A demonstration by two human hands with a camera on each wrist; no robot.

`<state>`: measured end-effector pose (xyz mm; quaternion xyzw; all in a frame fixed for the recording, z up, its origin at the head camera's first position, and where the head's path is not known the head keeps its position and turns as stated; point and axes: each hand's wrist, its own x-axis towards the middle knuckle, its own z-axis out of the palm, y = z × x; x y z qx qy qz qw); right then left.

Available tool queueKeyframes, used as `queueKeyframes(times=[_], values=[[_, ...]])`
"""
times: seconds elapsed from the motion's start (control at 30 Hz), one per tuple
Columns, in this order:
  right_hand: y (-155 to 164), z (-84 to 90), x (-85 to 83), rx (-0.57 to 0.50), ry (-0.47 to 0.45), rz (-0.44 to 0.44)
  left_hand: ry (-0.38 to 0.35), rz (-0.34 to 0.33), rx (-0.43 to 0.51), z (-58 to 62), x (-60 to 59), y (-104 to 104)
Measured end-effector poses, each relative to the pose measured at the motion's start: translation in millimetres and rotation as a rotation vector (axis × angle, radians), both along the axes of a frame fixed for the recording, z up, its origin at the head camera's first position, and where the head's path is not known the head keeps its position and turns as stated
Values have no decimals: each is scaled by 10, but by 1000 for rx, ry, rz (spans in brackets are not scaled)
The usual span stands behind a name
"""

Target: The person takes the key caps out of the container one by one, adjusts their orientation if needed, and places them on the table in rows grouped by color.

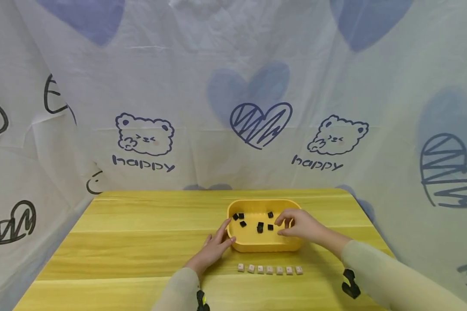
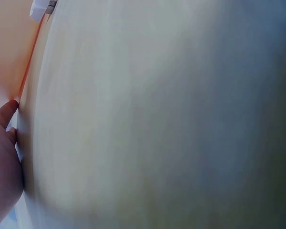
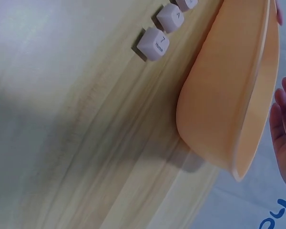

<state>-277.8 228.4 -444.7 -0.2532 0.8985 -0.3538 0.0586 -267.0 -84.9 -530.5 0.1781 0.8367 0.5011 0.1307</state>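
A yellow tray [image 1: 257,202] stands on the wooden table [image 1: 140,233] with several black keycaps [image 1: 260,227] loose inside. My left hand [image 1: 219,240] rests with straight fingers against the tray's left wall. My right hand [image 1: 292,224] hovers over the tray's right half, fingers loosely bent and holding nothing I can see. In the right wrist view the tray [image 3: 224,95] fills the middle, my right hand's fingers [image 3: 282,121] show relaxed beside its rim, and white keycaps [image 3: 153,44] lie nearby. The left wrist view is blurred; my left hand [image 2: 2,157] touches the tray wall [image 2: 9,52].
A row of several white keycaps [image 1: 270,270] lies on the table just in front of the tray. A white cloth backdrop [image 1: 233,108] printed with bears and hearts hangs behind and at both sides of the table. Bare tabletop stretches to the left.
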Motion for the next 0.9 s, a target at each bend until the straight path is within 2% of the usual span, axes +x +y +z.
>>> queueKeyframes(times=[0.37,0.53,0.9], values=[[-64,-126,-261,46,-46,18,-28,1,19,16,10,7],[-62,-202,-371,78,-51,54,-33,2,20,35,16,4],[-99,-327,-501,137,-113,93,-13,-13,13,46,12,-6]])
